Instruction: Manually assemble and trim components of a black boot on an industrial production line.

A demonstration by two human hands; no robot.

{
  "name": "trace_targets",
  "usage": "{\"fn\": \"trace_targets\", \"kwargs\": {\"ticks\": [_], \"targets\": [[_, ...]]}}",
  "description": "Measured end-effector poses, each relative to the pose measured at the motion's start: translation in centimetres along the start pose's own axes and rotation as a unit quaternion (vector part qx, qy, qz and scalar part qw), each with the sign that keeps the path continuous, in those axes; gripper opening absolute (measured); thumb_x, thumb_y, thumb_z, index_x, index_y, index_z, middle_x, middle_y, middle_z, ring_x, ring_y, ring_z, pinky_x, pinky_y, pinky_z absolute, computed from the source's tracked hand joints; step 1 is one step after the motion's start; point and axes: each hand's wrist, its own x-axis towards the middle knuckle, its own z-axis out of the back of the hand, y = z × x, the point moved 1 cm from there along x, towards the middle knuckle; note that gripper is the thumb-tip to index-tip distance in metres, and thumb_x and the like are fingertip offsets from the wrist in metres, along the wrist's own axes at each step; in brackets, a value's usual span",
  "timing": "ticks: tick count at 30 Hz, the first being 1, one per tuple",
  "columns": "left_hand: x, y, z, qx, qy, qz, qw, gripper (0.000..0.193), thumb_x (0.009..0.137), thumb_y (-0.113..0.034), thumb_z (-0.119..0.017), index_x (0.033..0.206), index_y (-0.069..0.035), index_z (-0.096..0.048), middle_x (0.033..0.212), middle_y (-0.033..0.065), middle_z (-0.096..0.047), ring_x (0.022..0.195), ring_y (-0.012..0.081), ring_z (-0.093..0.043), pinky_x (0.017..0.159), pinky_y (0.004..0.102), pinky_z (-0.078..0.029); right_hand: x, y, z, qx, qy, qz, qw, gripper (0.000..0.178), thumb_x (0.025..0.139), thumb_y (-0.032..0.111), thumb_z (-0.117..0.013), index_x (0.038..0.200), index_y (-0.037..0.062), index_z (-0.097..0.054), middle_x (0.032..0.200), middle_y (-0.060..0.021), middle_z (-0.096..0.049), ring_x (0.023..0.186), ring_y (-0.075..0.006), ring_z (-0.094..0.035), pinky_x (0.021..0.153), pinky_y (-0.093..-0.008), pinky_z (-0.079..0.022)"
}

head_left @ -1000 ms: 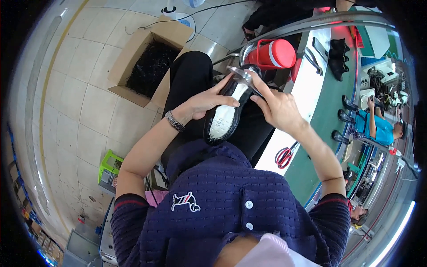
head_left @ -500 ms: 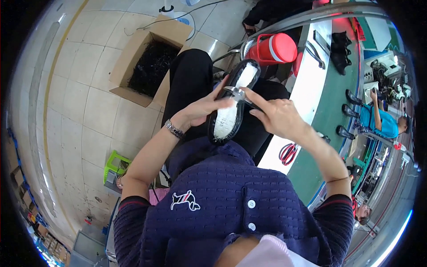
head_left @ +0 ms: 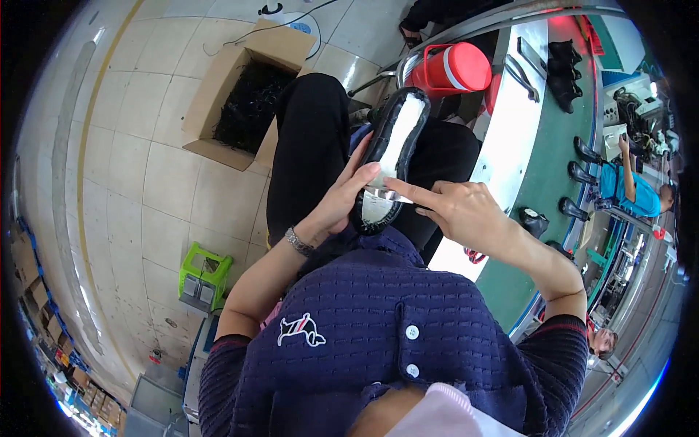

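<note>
A black shoe (head_left: 400, 142) lies bottom-up across my lap, its white underside facing me and its black edge folded round the rim. My left hand (head_left: 341, 198) is closed round its left side, the thumb lying on the white underside. In my right hand (head_left: 466, 210) is a flat metal blade (head_left: 384, 194), laid across the near end of the underside. My right index finger is stretched along the blade. The handle is mostly hidden under the right fingers.
An open cardboard box (head_left: 200, 122) of black scraps stands on the floor at left. A red drinks cooler (head_left: 466, 67) is ahead. At right runs a green conveyor (head_left: 502, 269) with a white ledge (head_left: 518, 109) and black shoes (head_left: 564, 76). A green stool (head_left: 206, 268) stands at left; a co-worker (head_left: 632, 191) sits beyond.
The blade and my right hand have moved down the underside toward the near end. My left thumb now lies on the underside, and the shoe has shifted slightly.
</note>
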Motion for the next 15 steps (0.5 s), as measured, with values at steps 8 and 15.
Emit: {"fn": "trace_targets", "kwargs": {"ticks": [8,15], "targets": [[0.0,-0.8,0.7,0.066,0.027,0.048,0.996,0.093,0.086,-0.012,-0.069,0.154,-0.017,-0.007,0.147,0.0102,-0.034,0.131,0.0191,-0.039,0.107,0.0333,-0.034,2.4,0.2,-1.2,-0.036,-0.028,-0.02,0.999,0.077,0.088,0.007,-0.054,0.152,0.0286,-0.019,0.062,-0.0106,-0.06,0.046,-0.0214,-0.061,0.041,-0.0323,-0.05],[-0.3,-0.6,1.1,0.058,0.078,0.039,0.995,0.118,0.069,0.001,-0.079,0.155,-0.021,0.0,0.145,0.0099,-0.035,0.129,0.0188,-0.04,0.106,0.0342,-0.035,1.4,1.3,-1.8,0.09,-0.214,0.044,0.972,0.073,0.089,0.019,-0.063,0.151,0.024,-0.025,0.066,-0.0088,-0.06,0.044,-0.0218,-0.058,0.043,-0.0332,-0.047]]}}
